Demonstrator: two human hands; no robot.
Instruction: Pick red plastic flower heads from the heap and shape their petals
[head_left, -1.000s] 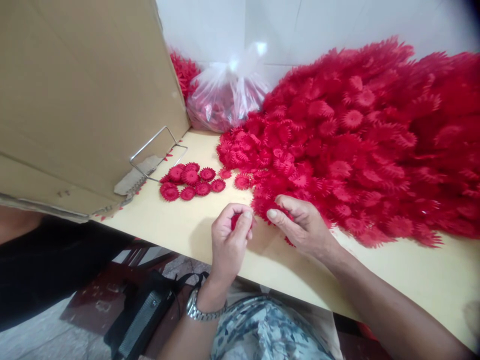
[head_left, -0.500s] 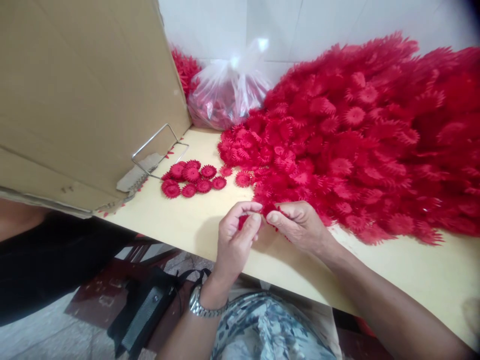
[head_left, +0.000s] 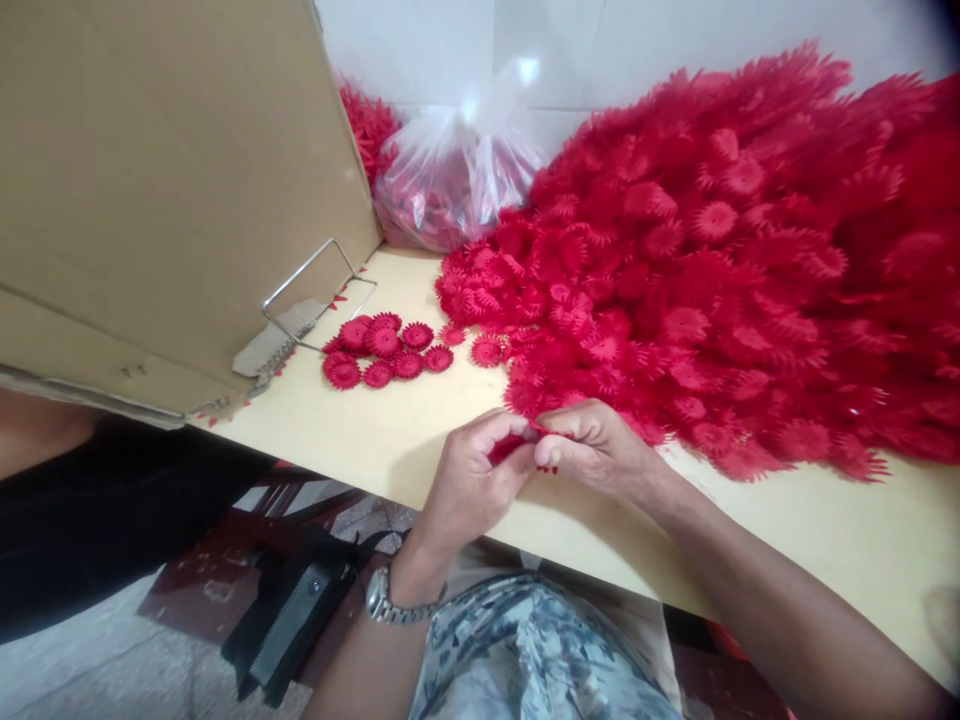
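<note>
My left hand [head_left: 480,478] is closed around red petal pieces [head_left: 505,448], which show between its thumb and fingers. Touching it at the fingertips, my right hand [head_left: 596,448] pinches a red piece whose toothed edge pokes out below the thumb. Both hands are over the front part of the pale yellow table [head_left: 360,435]. Beyond them spreads a large heap of red toothed flower pieces [head_left: 675,290]. A small group of round red flowers [head_left: 383,342] lies to the left of the heap.
A tall cardboard panel [head_left: 165,190] stands at the left, with a bent metal wire frame [head_left: 300,270] at its foot. A tied clear plastic bag [head_left: 457,185] of red pieces sits by the wall. A person's black-clothed part [head_left: 112,520] shows at lower left.
My hands have come closer together, and their fingertips now meet at the red pieces. My left wrist has shifted slightly left. The view has tilted a little.
</note>
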